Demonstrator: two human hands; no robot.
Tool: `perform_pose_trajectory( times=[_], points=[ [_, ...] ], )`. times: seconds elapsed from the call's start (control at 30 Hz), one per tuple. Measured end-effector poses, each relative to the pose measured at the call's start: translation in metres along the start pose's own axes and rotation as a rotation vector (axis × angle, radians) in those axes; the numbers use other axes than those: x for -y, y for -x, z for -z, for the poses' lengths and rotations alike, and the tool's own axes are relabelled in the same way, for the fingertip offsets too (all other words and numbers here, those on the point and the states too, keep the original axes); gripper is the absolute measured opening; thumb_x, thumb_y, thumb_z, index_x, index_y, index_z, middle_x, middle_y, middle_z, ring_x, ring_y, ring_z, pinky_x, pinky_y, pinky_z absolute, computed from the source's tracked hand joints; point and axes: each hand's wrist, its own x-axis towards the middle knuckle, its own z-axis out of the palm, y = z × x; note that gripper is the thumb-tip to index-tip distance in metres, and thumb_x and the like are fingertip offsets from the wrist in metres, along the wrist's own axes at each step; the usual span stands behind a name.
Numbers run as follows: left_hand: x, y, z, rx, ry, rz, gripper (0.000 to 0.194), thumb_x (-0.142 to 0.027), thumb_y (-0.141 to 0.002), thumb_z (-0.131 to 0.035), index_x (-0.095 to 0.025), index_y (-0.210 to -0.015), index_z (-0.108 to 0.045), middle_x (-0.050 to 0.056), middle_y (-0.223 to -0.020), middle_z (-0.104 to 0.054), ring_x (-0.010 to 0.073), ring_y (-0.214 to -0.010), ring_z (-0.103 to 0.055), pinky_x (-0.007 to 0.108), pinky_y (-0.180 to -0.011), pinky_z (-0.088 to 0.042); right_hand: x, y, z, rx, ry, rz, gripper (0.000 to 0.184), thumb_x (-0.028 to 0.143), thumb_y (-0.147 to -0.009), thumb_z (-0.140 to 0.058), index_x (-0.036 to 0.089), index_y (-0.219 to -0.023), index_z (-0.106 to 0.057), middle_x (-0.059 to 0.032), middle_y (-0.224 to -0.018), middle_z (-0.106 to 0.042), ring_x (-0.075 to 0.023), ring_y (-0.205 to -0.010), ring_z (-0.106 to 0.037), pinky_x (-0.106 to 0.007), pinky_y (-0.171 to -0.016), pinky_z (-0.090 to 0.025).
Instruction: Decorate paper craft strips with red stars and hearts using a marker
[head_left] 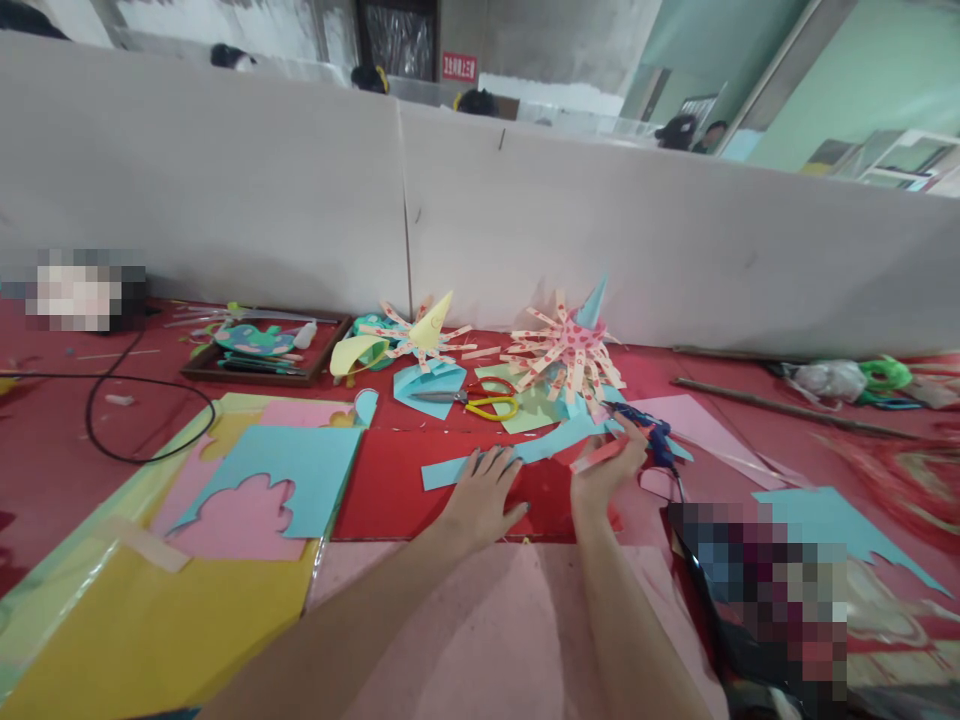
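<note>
My left hand (482, 497) lies flat with fingers spread on a red sheet (390, 495), its fingertips on a light blue paper strip (450, 470). My right hand (606, 470) is closed in a pinch on a short pink patterned paper strip (598, 455). Just right of it lies a blue glue gun (651, 432). Behind the hands stand two paper starburst crafts, one with a yellow cone (420, 335) and one with a blue cone (566, 350). Yellow-handled scissors (480, 400) lie between them.
Sheets of yellow (157, 630), pink (240, 520) and blue paper (292, 470) cover the left. A brown tray (262, 372) of craft bits sits at the back left, with a black cable (112, 400) beside it. A white partition wall (480, 220) closes the back. Other people's heads show behind it.
</note>
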Motion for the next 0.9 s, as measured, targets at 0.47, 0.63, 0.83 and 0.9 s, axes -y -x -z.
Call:
perform_pose_trajectory(
  times=[0.47, 0.63, 0.83, 0.9],
  points=[
    [-0.004, -0.001, 0.004, 0.064, 0.01, -0.012, 0.061, -0.046, -0.083, -0.04, -0.013, -0.133, -0.032, 0.012, -0.14, -0.038, 0.0253, -0.131, -0.027, 0.046, -0.108, -0.019, -0.012, 0.029, -0.028, 0.817, 0.267, 0.34, 0.024, 0.034, -0.083, -0.047, 0.02, -0.101, -0.054, -0.0096, -0.106, -0.06, -0.0222, -0.109, -0.052, -0.039, -0.09, -0.042],
    [-0.007, 0.0, 0.0, 0.057, -0.031, 0.049, 0.06, -0.045, -0.084, -0.038, -0.011, -0.132, -0.034, 0.016, -0.141, -0.035, 0.0275, -0.131, -0.028, 0.047, -0.107, -0.017, -0.013, 0.028, -0.026, 0.872, 0.375, 0.313, 0.032, 0.015, -0.079, -0.039, 0.02, -0.107, -0.056, -0.0098, -0.118, -0.057, -0.0228, -0.118, -0.045, -0.038, -0.09, -0.042],
    [-0.003, 0.0, 0.002, 0.074, -0.014, 0.023, 0.061, -0.049, -0.083, -0.038, -0.012, -0.132, -0.035, 0.015, -0.141, -0.034, 0.0255, -0.131, -0.028, 0.044, -0.108, -0.017, -0.009, 0.028, -0.027, 0.849, 0.378, 0.275, 0.032, 0.014, -0.079, -0.037, 0.022, -0.103, -0.057, -0.0069, -0.118, -0.057, -0.0204, -0.116, -0.047, -0.036, -0.091, -0.041],
    [0.002, 0.0, 0.003, 0.072, -0.004, -0.004, 0.063, -0.05, -0.083, -0.038, -0.011, -0.133, -0.033, 0.015, -0.142, -0.033, 0.0255, -0.132, -0.027, 0.044, -0.108, -0.017, -0.007, 0.028, -0.027, 0.846, 0.396, 0.283, 0.027, 0.018, -0.082, -0.037, 0.021, -0.101, -0.056, -0.0082, -0.114, -0.059, -0.0208, -0.113, -0.049, -0.036, -0.088, -0.042]
  ],
)
